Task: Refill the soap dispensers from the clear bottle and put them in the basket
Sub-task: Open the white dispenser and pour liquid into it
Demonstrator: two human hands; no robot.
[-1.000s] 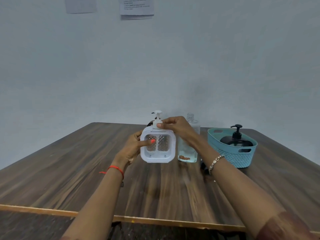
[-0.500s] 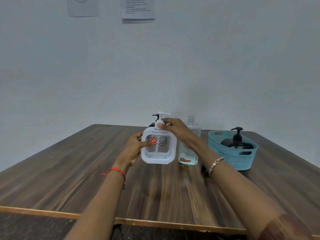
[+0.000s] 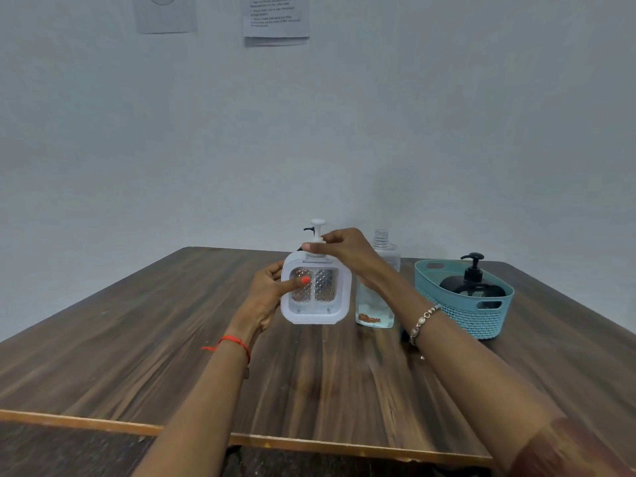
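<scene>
A white square soap dispenser (image 3: 323, 311) with a clear patterned window is held just above the table's middle. My left hand (image 3: 272, 292) grips its left side, thumb across the window. My right hand (image 3: 344, 251) pinches the collar of its white pump (image 3: 317, 230) at the top. Behind my right wrist stands the clear bottle (image 3: 380, 266), uncapped, with a little liquid at the bottom. A black pump dispenser (image 3: 473, 282) sits inside the teal basket (image 3: 481, 320) at the right. Another black pump tip (image 3: 309, 229) peeks out behind the white dispenser; its body is hidden.
The wooden table (image 3: 137, 339) runs to a light front edge (image 3: 69, 420) close to me. A plain wall with two paper sheets (image 3: 275, 18) rises behind the table's far edge. A small dark object (image 3: 404, 335) lies partly hidden under my right wrist.
The white pump head has turned under my right fingers, its spout swinging from left to right to facing away. The dispenser stays in the same spot in my left hand.
</scene>
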